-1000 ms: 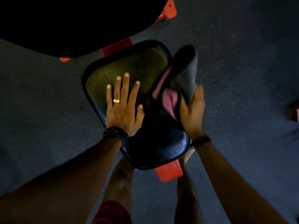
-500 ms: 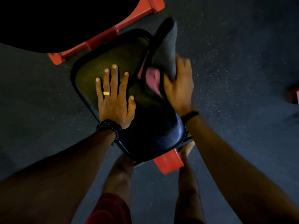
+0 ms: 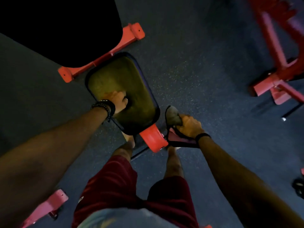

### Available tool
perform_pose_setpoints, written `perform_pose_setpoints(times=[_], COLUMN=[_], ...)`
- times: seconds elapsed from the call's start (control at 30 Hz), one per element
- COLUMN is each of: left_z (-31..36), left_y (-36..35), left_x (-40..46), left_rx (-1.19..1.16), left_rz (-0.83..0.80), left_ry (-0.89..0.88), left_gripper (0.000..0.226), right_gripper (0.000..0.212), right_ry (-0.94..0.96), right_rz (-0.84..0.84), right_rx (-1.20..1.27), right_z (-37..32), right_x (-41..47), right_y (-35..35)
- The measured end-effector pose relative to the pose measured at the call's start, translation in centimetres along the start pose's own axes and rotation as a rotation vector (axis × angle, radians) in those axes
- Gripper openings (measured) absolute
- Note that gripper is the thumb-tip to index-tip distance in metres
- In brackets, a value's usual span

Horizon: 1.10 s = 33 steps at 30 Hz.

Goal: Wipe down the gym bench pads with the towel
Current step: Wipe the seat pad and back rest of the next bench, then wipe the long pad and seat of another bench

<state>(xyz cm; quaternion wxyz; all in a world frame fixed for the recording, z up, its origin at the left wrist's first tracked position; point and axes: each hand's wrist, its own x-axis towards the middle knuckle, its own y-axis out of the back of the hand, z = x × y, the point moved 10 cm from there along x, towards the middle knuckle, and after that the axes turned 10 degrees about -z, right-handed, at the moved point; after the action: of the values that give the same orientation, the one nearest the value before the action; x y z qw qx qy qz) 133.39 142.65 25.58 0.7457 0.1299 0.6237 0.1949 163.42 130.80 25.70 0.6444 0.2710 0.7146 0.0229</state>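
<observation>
The bench's seat pad (image 3: pixel 131 83) is dark with a dull olive sheen and lies below me at centre, on a red frame (image 3: pixel 152 139). A larger black back pad (image 3: pixel 57 27) fills the upper left. My left hand (image 3: pixel 119 100) rests on the near left part of the seat pad, blurred, with its fingers pointing away from me. My right hand (image 3: pixel 189 126) grips the dark towel (image 3: pixel 172 118), which shows a pink inner side, off the pad's near right corner and above the floor.
The bench's red foot bar (image 3: pixel 98 60) crosses the dark speckled floor behind the seat pad. Another red machine frame (image 3: pixel 279 71) stands at the right. A pink-red foot (image 3: pixel 47 206) lies at lower left. My legs in dark red shorts (image 3: pixel 123 181) are below.
My right hand has pulled the towel off the seat pad, back toward me and to the right. The view has risen and widened. My left hand stays on the pad.
</observation>
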Motion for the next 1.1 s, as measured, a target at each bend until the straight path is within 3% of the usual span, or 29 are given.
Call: perform_pose_setpoints(times=[0.17, 0.33, 0.5, 0.57, 0.67, 0.7, 0.77, 0.83, 0.97, 1.03, 1.1], left_z=[8.0, 20.1, 32.5, 38.5, 47.3, 49.8, 54.3, 58.5, 64.8, 66.8, 68.2], left_y=[-1.4, -1.4, -2.1, -2.3, -3.2, -3.4, -3.1, -2.2, 0.8, 2.8, 5.2], left_x=[-7.6, -13.8, -17.3, -18.6, -19.7, -19.8, -20.2, -20.5, -22.6, -23.4, -23.7], left_rx=[0.029, -0.010, -0.622, -0.829, -0.990, -0.990, -0.900, -0.765, -0.634, -0.617, -0.583], left_rz=[-0.073, 0.147, 0.169, 0.057, -0.207, -0.260, -0.269, -0.205, -0.098, -0.066, -0.038], left_ry=[-0.053, -0.194, -0.358, -0.445, -0.553, -0.576, -0.610, -0.647, -0.828, -0.888, -0.954], left_gripper=[0.042, 0.030, 0.033, 0.033, 0.066, 0.071, 0.054, 0.036, 0.020, 0.020, 0.027], right_gripper=[0.057, 0.059, 0.054, 0.052, 0.055, 0.059, 0.070, 0.084, 0.124, 0.127, 0.117], right_ry=[0.105, 0.218, 0.293, 0.349, 0.375, 0.368, 0.345, 0.303, 0.255, 0.281, 0.278], right_rz=[0.048, 0.257, 0.507, 0.604, 0.756, 0.804, 0.888, 0.942, 0.912, 0.884, 0.867], right_rx=[0.209, 0.126, 0.082, 0.075, 0.099, 0.119, 0.213, 0.340, 0.651, 0.799, 0.790], right_z=[1.3, 5.5, 13.7, 16.5, 20.6, 22.1, 25.2, 28.6, 34.0, 35.9, 37.1], right_x=[-6.5, -13.7, -22.1, -25.1, -29.0, -30.0, -31.9, -33.1, -32.9, -33.0, -32.9], right_y=[3.7, 9.4, 13.5, 14.7, 16.5, 17.1, 18.0, 18.9, 21.0, 23.3, 26.2])
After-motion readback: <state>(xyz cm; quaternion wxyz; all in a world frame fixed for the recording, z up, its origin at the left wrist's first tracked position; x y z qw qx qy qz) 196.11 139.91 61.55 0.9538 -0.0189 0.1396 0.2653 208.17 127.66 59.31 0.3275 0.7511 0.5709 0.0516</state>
